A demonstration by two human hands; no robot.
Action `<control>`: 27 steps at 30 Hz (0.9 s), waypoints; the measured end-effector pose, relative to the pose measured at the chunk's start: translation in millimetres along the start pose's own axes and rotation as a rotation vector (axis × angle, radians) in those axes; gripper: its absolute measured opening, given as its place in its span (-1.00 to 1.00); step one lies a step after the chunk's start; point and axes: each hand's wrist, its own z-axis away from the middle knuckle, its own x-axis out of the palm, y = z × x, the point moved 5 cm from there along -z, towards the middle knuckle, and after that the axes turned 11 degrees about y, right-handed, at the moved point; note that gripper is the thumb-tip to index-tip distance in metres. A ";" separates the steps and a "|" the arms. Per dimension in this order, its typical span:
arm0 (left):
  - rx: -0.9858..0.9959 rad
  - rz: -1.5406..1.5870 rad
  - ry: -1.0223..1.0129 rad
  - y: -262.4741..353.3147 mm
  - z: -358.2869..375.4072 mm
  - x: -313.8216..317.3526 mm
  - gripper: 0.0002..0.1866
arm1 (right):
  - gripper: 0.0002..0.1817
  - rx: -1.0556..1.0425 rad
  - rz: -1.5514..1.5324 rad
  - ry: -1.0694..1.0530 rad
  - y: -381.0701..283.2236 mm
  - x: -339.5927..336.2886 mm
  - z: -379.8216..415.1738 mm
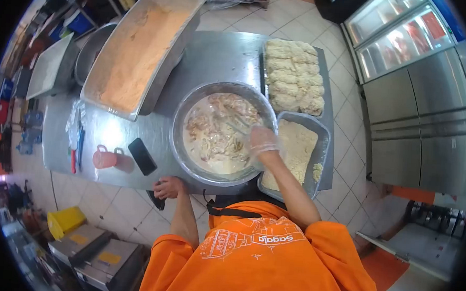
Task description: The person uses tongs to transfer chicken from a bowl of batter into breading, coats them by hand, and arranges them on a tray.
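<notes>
A large round metal bowl (177, 137) stands on the metal table, holding pieces in a milky liquid (220, 134). Over the bowl's right side is my right hand (263, 140) in a clear glove, closed around metal tongs (238, 125) whose ends reach into the mix. My bare left hand (168, 188) rests at the table's front edge, fingers curled, by a dark object (156, 200) just below it; what it grips, if anything, is hidden. A black phone (142, 156) and a pink cup (104, 158) lie to its left.
A deep tub of orange-tinted powder (141, 52) stands at the back left. On the right are a tray of coated pieces (294, 77) and a grey tub of pale crumbs (291, 149). Red-handled (73, 160) and blue utensils lie far left. Steel fridges (414, 103) stand right.
</notes>
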 end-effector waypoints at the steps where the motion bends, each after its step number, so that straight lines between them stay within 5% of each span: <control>1: -0.012 -0.013 0.007 -0.4 -0.4 -3.4 -0.73 | -0.75 -0.049 0.005 0.017 10.9 -2.1 0.7; 8: -0.034 0.001 0.033 -6.5 -2.6 -1.3 -0.75 | -0.72 0.003 0.075 0.027 22.0 -77.3 11.4; 11: -0.064 0.015 0.030 -6.6 -2.4 -1.3 -0.75 | -0.70 -0.131 0.106 0.028 13.5 -78.8 13.4; 13: -0.027 -0.020 0.041 -5.6 -2.6 -0.8 -0.74 | -0.70 -0.341 0.149 0.213 -5.9 -83.7 22.0; 19: -0.046 0.002 0.010 -9.3 -1.9 4.8 -0.72 | -0.72 -0.094 0.146 -0.184 -65.6 -50.3 4.7; 23: -0.026 -0.004 0.021 -10.2 -2.3 4.0 -0.72 | -0.72 -0.307 0.125 0.001 -50.5 20.5 12.3; 25: -0.062 0.016 -0.023 -3.6 -3.3 -4.1 -0.72 | -0.74 -0.169 -0.278 0.132 -20.5 33.2 11.9; 27: -0.064 0.011 -0.014 -3.0 -3.4 -5.7 -0.73 | -0.74 -0.221 -0.231 0.003 -19.6 6.6 2.7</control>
